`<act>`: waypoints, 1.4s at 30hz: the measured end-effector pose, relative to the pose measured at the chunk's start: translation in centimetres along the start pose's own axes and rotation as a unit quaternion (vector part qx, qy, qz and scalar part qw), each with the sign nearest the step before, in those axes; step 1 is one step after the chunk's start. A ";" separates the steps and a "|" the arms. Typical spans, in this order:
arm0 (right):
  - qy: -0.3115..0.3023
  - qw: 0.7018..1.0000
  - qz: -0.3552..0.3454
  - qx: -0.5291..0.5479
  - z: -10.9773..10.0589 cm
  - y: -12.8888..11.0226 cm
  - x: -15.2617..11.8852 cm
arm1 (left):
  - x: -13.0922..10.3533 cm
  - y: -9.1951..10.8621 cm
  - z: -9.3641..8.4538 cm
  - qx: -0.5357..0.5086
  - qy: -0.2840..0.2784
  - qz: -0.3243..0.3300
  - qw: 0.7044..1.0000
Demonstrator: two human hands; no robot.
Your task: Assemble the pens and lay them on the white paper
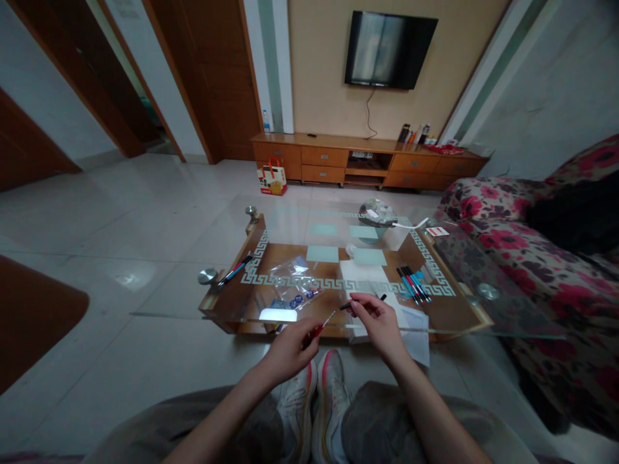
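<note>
Near the front edge of the glass table (333,312), my left hand (296,343) is closed on a red pen part (318,330) with a thin clear and metallic tip pointing up and right. Across a small gap, my right hand (376,320) pinches a black pen piece (346,306); a black end also shows beyond its fingers. A group of blue, red and black pens (413,285) lies to the right of my right hand. More pens (235,270) lie at the table's left edge. A clear plastic bag (293,276) with round blue marks rests ahead of my left hand.
Farther back on the table are a bowl with plastic in it (377,213) and a white-and-red card (437,231). A paper bag (271,178) stands on the floor before the wooden cabinet (324,156). A flowered sofa (512,225) is at the right.
</note>
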State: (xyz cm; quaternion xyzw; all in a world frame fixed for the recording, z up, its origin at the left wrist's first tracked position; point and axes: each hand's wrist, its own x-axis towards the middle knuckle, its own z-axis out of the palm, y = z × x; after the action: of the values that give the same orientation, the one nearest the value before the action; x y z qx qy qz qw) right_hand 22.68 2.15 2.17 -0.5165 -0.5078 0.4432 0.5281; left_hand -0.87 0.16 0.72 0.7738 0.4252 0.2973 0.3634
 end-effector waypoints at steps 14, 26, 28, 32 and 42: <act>-0.026 0.999 -0.012 -0.020 0.0 0.3 -0.2 | -0.1 0.1 -0.1 0.029 0.001 0.029 0.999; -0.106 0.994 0.029 -0.007 0.4 0.5 -0.7 | 0.0 -0.2 -0.2 0.049 0.028 0.037 0.998; -0.111 0.993 0.017 -0.035 0.5 0.6 -0.7 | 0.1 0.0 -0.4 0.054 0.036 0.046 0.997; -0.113 0.991 -0.005 -0.075 0.4 0.7 -0.7 | 0.2 0.0 -0.5 0.055 0.051 0.055 0.996; -0.141 0.983 -0.018 -0.114 0.4 0.6 -1.0 | 0.2 -0.6 -0.3 0.046 0.048 0.045 0.997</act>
State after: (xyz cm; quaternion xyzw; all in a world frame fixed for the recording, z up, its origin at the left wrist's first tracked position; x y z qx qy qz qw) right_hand 22.25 1.24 1.45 -0.4965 -0.6333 0.4412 0.3972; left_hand -1.28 0.62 0.45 0.7931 0.4198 0.3302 0.2927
